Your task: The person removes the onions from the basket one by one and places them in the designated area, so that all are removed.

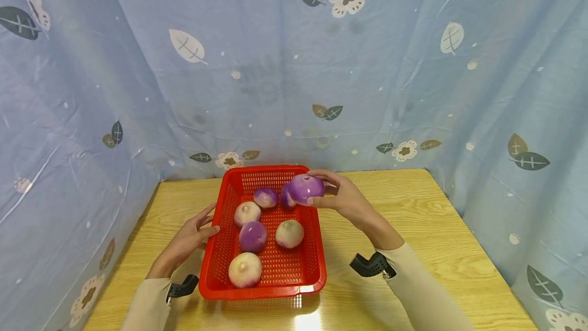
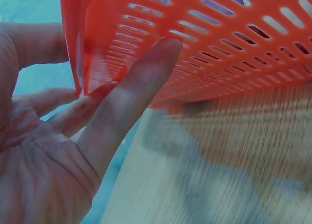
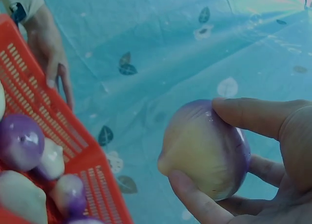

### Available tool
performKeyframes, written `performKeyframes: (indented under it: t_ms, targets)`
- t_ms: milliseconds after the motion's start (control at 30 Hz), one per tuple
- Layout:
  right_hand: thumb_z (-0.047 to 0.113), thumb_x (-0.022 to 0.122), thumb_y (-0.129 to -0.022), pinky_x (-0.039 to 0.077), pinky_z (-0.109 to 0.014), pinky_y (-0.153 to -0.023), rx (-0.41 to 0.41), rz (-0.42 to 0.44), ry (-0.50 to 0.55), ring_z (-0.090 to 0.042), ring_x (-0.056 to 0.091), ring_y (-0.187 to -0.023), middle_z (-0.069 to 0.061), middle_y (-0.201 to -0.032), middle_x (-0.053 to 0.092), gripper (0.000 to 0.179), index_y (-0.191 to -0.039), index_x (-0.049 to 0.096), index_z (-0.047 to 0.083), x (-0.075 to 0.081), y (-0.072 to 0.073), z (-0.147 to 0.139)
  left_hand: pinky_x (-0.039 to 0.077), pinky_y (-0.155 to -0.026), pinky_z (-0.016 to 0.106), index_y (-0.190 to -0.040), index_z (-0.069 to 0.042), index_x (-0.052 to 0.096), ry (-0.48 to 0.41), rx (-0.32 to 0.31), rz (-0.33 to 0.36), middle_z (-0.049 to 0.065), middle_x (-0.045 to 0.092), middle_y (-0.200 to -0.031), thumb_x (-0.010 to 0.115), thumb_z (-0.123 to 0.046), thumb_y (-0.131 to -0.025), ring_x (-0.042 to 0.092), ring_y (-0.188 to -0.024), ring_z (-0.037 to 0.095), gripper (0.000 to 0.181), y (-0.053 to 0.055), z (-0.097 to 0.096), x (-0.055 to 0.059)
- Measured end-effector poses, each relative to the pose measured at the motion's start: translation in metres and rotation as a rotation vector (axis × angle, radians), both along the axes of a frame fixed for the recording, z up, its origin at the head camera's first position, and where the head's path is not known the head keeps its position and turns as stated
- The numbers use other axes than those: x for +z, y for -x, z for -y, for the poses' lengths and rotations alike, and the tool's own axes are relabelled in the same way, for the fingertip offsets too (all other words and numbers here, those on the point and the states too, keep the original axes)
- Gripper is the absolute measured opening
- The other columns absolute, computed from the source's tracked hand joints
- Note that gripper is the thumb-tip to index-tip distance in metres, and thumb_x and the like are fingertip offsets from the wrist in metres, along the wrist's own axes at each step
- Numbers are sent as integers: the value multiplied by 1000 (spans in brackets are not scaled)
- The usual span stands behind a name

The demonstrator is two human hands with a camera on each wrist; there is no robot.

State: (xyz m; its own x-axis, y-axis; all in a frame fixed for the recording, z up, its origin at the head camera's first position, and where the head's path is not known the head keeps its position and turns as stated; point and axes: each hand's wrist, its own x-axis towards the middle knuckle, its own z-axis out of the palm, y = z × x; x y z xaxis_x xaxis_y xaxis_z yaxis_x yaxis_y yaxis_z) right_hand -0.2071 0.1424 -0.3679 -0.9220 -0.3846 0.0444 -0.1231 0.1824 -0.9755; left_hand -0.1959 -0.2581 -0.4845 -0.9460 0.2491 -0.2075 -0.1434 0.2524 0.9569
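Note:
My right hand (image 1: 345,199) holds a glossy purple-and-white turnip (image 1: 306,189) between thumb and fingers, over the far right corner of a red plastic basket (image 1: 317,269). In the right wrist view, this turnip (image 3: 202,151) shows its pale, pointed underside. Inside the basket lie several more turnips, among them a purple one (image 1: 252,237) and a mostly white one (image 1: 245,269); another is partly hidden behind the held one. On the basket's left side, my left hand (image 1: 192,236) grips the rim. One finger lies straight against the slotted outer wall in the left wrist view.
The basket stands on a light wood table (image 1: 395,218). A blue patterned curtain (image 1: 285,80) hangs behind the table and along both sides. Black wrist mounts (image 1: 369,264) are strapped over the sleeves.

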Motion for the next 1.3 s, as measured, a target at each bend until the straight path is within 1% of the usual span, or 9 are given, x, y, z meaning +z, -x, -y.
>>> performKeyframes:
  t_ms: [67, 167, 333, 567, 733, 900, 1000, 1100, 1300]
  targets:
    - [12, 79, -81, 56, -38, -93, -23, -1, 11, -36, 56, -125, -11, -142, 51, 59, -134, 56, 15, 0, -2, -6, 61, -73, 48, -159, -23, 18, 2, 3, -2, 30, 34, -153, 61, -15, -95, 69, -103, 38, 78, -1, 0, 0]
    - [10, 79, -80, 57, -39, -91, -59, -33, -1, -37, 55, -127, -10, -143, 50, 59, -135, 56, 16, -1, -3, -16, 61, -73, 48, -159, -23, 18, 6, 5, -3, 30, 34, -152, 62, -15, -95, 69, -103, 38, 77, -1, -1, 0]
    - [12, 80, -80, 57, -39, -89, -123, -85, -68, -38, 54, -130, -10, -144, 49, 61, -136, 55, 17, -4, -5, -29, 61, -73, 49, -159, -22, 18, 5, 7, -7, 31, 34, -152, 60, -13, -95, 69, -103, 38, 77, -1, -1, 0]
    - [14, 79, -81, 57, -38, -88, -201, -103, -133, -38, 52, -131, -11, -145, 47, 62, -138, 53, 16, -11, 3, -48, 61, -73, 49, -159, -21, 18, -8, 5, -4, 31, 36, -151, 60, -12, -95, 69, -104, 39, 76, -1, -2, 1]
    - [20, 79, -83, 54, -33, -89, -250, -91, -159, -36, 51, -132, -12, -148, 44, 65, -141, 50, 16, -22, 15, -63, 61, -73, 50, -159, -20, 18, -14, 2, -3, 31, 36, -151, 60, -12, -95, 69, -103, 38, 76, 0, -2, 1]
    - [20, 78, -85, 51, -24, -88, -311, -55, -101, -36, 53, -129, -14, -149, 41, 68, -144, 46, 12, -37, 30, -76, 61, -73, 49, -159, -20, 18, -12, 5, -5, 31, 37, -150, 60, -13, -95, 70, -101, 37, 77, 0, -2, 1]
    - [18, 77, -85, 50, -23, -88, -367, -42, -80, -36, 53, -128, -15, -149, 41, 68, -144, 44, 11, -47, 40, -81, 61, -73, 49, -159, -20, 18, -16, 1, -6, 31, 37, -150, 60, -13, -96, 70, -99, 36, 76, 1, -1, -1]
    - [16, 77, -85, 50, -28, -91, -410, -40, -96, -36, 52, -128, -15, -149, 41, 67, -144, 45, 12, -57, 50, -86, 61, -73, 49, -159, -20, 18, -25, 1, -5, 31, 37, -150, 60, -12, -96, 71, -98, 36, 76, 3, -1, -3]
    - [16, 78, -84, 49, -45, -97, -479, -51, -180, -40, 51, -129, -18, -150, 41, 67, -143, 47, 13, -77, 71, -94, 61, -74, 49, -159, -20, 16, -26, -1, 1, 31, 35, -151, 59, -12, -96, 70, -99, 36, 76, 2, 0, -3]
